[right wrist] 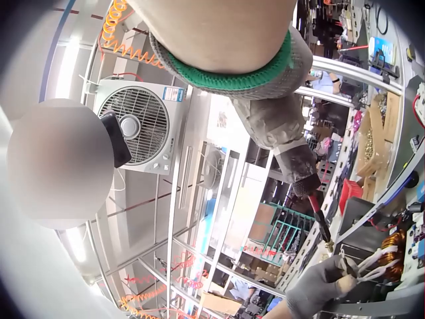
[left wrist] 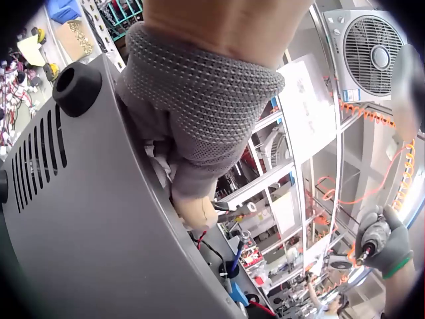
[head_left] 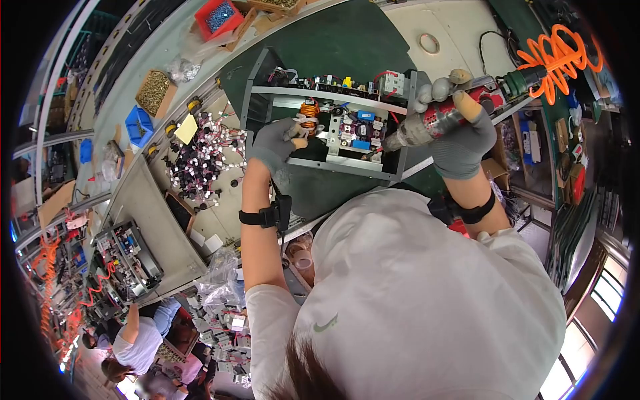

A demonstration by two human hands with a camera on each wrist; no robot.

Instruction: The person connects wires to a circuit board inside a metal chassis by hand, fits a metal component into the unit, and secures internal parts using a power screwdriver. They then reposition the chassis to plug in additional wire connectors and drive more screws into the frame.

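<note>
A grey metal equipment case (head_left: 328,165) full of electrical parts lies on the green bench mat. My gloved left hand (head_left: 275,141) reaches over its left wall, thumb and forefinger pinching a white-sleeved lead (right wrist: 377,264) beside the copper coil (head_left: 309,115). My gloved right hand (head_left: 467,141) grips a red and grey power screwdriver (head_left: 427,127) at the case's right end. The driver's bit (head_left: 373,154) points down over the case's near edge, beside a board with blue parts (head_left: 363,127). In the left wrist view, the case's vented side (left wrist: 99,193) hides most of the left fingers.
An orange coiled hose (head_left: 557,63) runs from the screwdriver. Left of the case lies a pile of small wired connectors (head_left: 200,157). A red screw bin (head_left: 219,20), a blue bin (head_left: 139,125) and a tape roll (head_left: 429,44) are farther back. Another person (head_left: 137,343) works at lower left.
</note>
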